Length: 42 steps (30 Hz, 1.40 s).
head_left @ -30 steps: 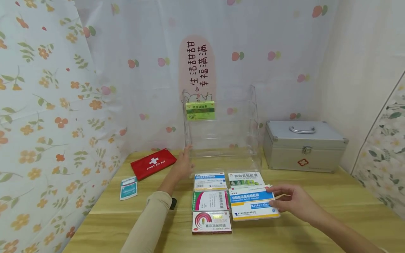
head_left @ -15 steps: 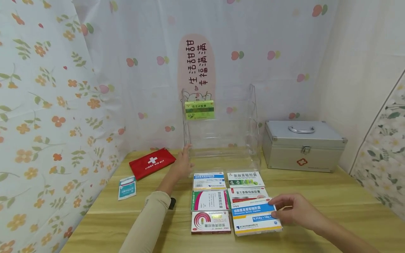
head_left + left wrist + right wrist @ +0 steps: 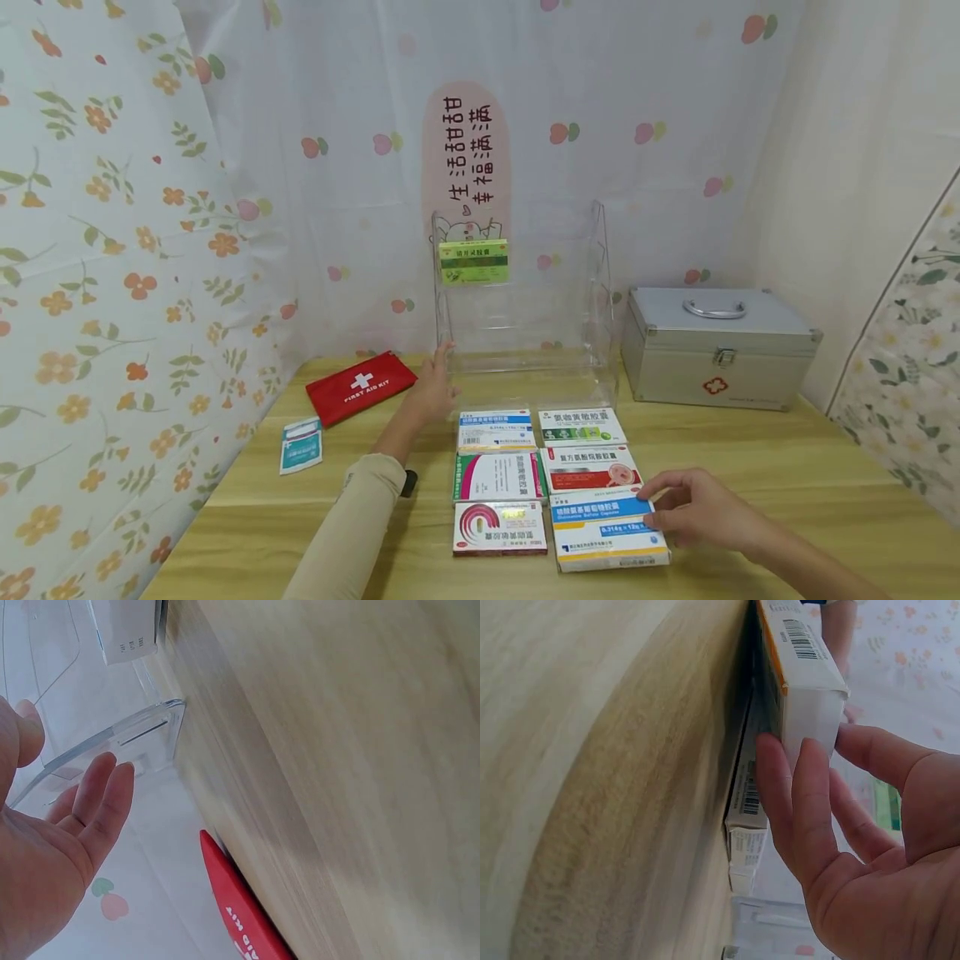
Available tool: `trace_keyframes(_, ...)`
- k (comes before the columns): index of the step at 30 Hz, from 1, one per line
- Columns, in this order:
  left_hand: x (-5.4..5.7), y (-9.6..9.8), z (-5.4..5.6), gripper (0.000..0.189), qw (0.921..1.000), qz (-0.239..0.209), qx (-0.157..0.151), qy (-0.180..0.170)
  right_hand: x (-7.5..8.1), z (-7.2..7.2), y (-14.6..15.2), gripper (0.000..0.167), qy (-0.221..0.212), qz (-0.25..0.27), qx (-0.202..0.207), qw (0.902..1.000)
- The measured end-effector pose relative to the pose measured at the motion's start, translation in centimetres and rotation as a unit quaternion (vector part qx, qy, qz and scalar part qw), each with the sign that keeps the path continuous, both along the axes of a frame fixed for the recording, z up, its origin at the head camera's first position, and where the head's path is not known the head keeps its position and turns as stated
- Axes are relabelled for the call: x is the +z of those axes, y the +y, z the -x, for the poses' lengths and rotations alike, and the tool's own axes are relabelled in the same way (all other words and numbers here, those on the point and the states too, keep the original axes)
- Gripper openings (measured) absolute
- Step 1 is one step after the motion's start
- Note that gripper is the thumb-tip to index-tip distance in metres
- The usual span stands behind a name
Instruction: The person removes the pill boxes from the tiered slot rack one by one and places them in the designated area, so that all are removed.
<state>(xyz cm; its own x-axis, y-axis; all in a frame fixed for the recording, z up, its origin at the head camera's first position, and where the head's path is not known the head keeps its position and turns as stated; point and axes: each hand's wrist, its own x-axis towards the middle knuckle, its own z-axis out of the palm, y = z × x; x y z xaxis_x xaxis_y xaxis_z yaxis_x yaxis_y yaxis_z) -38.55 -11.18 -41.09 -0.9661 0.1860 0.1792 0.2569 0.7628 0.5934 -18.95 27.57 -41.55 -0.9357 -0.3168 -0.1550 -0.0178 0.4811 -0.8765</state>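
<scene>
My right hand pinches the right end of a white, blue and yellow medicine box, with the thumb on one face and fingers on the other. The box is low over the table, at the near end of the right column; I cannot tell whether it lies flat. Beyond it is a red and white medicine box. My left hand is at the left side of a clear display rack, its fingers loosely bent by the side panel in the left wrist view. A green medicine box stands on the rack's upper tier.
A pink-and-green box, a red-and-white box, a blue-and-white box and a green-and-white box lie before the rack. A red first aid pouch and a sachet lie left. A metal case stands right.
My right hand has brought the held medicine box toward me and lower, off the red and white box, which now shows fully. The left hand stays at the rack.
</scene>
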Motion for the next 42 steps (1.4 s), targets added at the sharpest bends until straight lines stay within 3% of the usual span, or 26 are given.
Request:
trace_keyframes(11,-0.3,-0.3,-0.1,0.085,1.0,0.002,0.0,0.005,-0.8,0.9,-0.2,0.029,0.002,-0.002,0.018,0.9998)
trace_keyframes(20,-0.3,-0.2,0.0,0.086,1.0,0.002,0.006,0.004,-0.7,1.0,-0.5,0.026,0.007,-0.033,0.005,0.9994)
trace_keyframes(24,-0.2,-0.1,0.0,0.086,1.0,-0.002,0.002,-0.001,-0.4,1.1,-0.5,0.024,0.022,-0.068,-0.022,0.9972)
trace_keyframes(29,-0.1,-0.1,-0.1,0.086,1.0,-0.002,-0.002,0.0,0.3,1.7,-0.8,0.026,0.054,-0.092,-0.058,0.9927)
trace_keyframes(34,-0.1,-0.1,-0.1,0.087,1.0,0.001,0.002,0.005,0.9,2.6,-1.5,0.028,0.129,-0.093,-0.057,0.9856)
trace_keyframes(42,-0.2,0.2,-0.1,0.089,0.9999,0.003,0.014,0.006,1.2,4.4,-3.5,0.025,0.166,-0.066,-0.076,0.9809)
